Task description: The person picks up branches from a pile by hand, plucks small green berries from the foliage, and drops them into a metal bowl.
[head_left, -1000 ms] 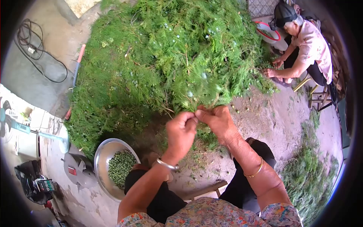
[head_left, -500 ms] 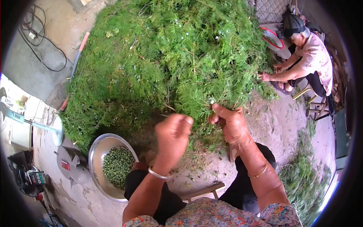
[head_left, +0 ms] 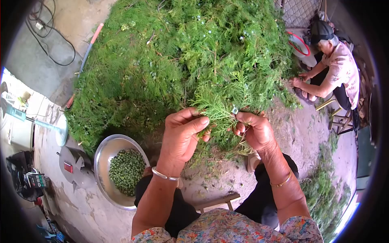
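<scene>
Since half a second ago I see my left hand (head_left: 182, 133) has opened and come back to the sprig (head_left: 221, 115), fingers loosely curled against it. My right hand (head_left: 253, 129) pinches a pale cone (head_left: 235, 110) at its tip. The bowl (head_left: 106, 148) of green cones (head_left: 126, 171) sits left of my knee. Beyond, the heap (head_left: 182, 52) hides the ground; a co-worker's hands (head_left: 298, 81) are too small to read.
</scene>
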`<state>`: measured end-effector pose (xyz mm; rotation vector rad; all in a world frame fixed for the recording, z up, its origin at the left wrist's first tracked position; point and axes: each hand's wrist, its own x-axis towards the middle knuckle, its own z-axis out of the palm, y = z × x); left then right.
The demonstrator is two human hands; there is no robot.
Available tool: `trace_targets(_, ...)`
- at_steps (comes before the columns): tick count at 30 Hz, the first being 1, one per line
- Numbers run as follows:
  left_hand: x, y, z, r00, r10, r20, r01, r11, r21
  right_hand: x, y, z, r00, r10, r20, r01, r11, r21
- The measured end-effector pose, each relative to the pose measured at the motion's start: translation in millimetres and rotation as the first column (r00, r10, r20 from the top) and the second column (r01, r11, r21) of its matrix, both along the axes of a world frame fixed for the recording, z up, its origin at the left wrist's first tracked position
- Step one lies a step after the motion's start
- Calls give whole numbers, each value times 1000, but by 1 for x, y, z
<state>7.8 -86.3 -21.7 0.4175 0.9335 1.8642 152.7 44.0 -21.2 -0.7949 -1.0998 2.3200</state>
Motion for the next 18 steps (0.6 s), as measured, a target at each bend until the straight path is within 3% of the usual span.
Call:
trace_targets(3,1,0,5,992,70,-102,-69,998,13,0,1,0,1000,-25,11,24,997,73)
trace_targets(5,0,-1,7,927,87,-365,-94,996,-1,1,2,-2,1000,-11,12,10,995,104)
trace_targets(7,-2,-4,9,890,72,-450,-105,993,-50,2,3,-3,998,23,66,-38,972,231)
trace_targets(9,0,-4,13,812,185,-554,-290,951,-108,1,-1,0,997,30,76,-49,964,263)
trace_targets(10,3,2,13,784,364,-502,-409,912,22,2,-2,0,996,38,86,-62,953,296)
trace_targets(11,2,3,10,668,462,-584,-511,855,92,3,-2,0,996,31,87,-56,954,295)
trace_targets(12,-4,3,7,365,484,-795,-538,807,244,5,-1,0,980,58,190,-125,922,365)
trace_targets(13,-10,3,8,5,467,-884,-505,764,401,5,-1,0,953,75,292,-200,882,427)
trace_targets(15,3,2,12,91,325,-941,-340,899,277,3,-5,2,965,66,253,-169,895,412)
trace_targets(16,11,7,7,146,307,-940,-281,924,258,2,-7,4,956,81,281,-207,867,454)
trace_targets(18,17,5,2,295,85,-952,-196,980,27,1,-4,3,916,108,387,-324,767,554)
